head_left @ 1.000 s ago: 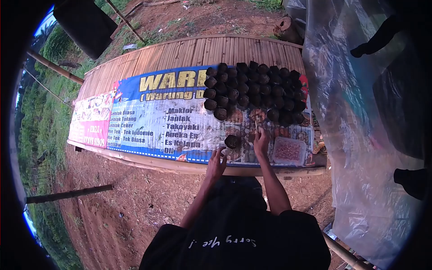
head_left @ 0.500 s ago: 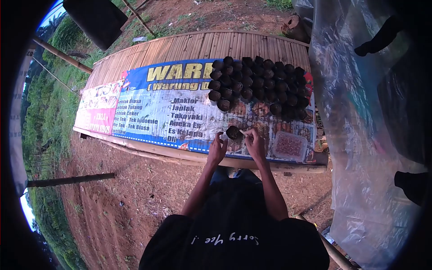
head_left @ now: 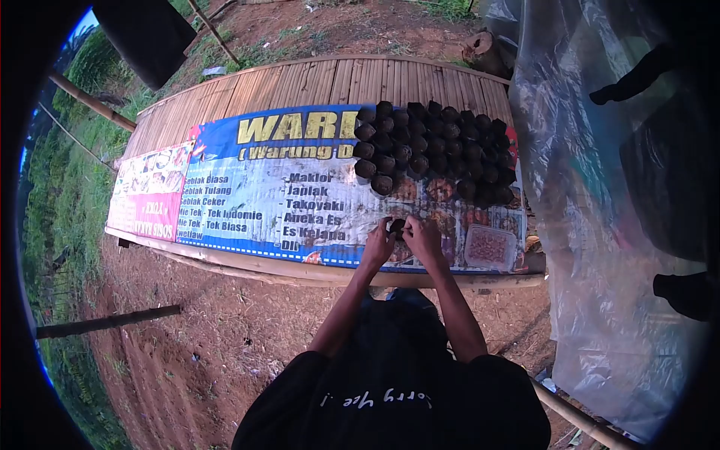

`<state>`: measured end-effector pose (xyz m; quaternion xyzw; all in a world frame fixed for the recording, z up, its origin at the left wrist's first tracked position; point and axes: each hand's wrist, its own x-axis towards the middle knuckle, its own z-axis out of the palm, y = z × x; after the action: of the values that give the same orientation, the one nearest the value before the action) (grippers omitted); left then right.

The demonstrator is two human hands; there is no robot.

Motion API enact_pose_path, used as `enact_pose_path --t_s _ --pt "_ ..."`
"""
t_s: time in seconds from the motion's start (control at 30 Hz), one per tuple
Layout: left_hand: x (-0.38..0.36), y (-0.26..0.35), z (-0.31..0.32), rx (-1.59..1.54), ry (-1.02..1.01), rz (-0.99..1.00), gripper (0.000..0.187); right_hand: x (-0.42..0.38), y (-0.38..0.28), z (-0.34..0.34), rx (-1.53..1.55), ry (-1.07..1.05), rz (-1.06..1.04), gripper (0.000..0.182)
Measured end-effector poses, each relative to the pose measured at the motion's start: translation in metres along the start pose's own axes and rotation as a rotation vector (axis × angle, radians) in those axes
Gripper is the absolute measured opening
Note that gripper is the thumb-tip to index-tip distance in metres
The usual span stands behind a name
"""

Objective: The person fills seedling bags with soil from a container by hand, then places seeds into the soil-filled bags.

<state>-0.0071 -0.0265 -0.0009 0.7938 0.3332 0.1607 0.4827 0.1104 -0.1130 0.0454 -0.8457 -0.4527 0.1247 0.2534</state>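
my left hand (head_left: 380, 244) was partly curled at one side of a single dark pot (head_left: 397, 228), my right hand (head_left: 422, 237) bunched at the other; i couldn't tell whether either gripped it or held something small. i judged the step to be working on this one pot, so the next move called for steadying it and keeping the right fingertips precise. just beyond stood the packed dark pots (head_left: 435, 144); to the right sat a clear container (head_left: 513, 249) of pink pieces (head_left: 487, 247), all on the banner-covered desk (head_left: 315, 94).
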Motion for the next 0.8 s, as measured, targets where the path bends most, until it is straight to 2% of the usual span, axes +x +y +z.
enact_pose_path --t_s 0.17,0.27,0.33,0.47,0.53,0.67,0.73,0.77,0.8 --pt "0.005 -0.005 -0.006 -0.094 -0.111 -0.038 0.05 0.0 0.002 0.024 -0.101 0.04 0.082 0.013" --pt "0.006 -0.01 -0.009 -0.122 -0.106 0.048 0.055 0.002 -0.004 0.025 -0.089 -0.055 0.137 0.012" --pt "0.008 -0.014 -0.009 -0.103 -0.145 0.05 0.052 0.001 -0.009 0.027 -0.1 0.017 0.019 0.01" --pt "0.009 -0.02 -0.008 -0.148 -0.174 0.061 0.052 0.005 0.003 0.038 -0.117 0.101 -0.068 0.01" --pt "0.009 -0.022 -0.01 -0.181 -0.18 0.068 0.053 0.012 0.007 0.026 0.272 -0.162 0.366 0.012" --pt "0.011 -0.025 -0.012 -0.189 -0.175 0.12 0.055 0.012 0.001 0.014 0.395 -0.153 0.453 0.014" --pt "0.01 -0.023 -0.02 -0.163 -0.29 -0.06 0.059 0.01 0.0 0.014 0.378 -0.187 0.575 0.016" --pt "0.01 -0.021 -0.024 -0.158 -0.289 -0.059 0.059 0.01 0.002 0.017 0.383 -0.187 0.572 0.016" --pt "0.01 -0.022 -0.027 -0.148 -0.309 -0.062 0.063 0.01 0.004 0.023 0.29 -0.143 0.472 0.018"
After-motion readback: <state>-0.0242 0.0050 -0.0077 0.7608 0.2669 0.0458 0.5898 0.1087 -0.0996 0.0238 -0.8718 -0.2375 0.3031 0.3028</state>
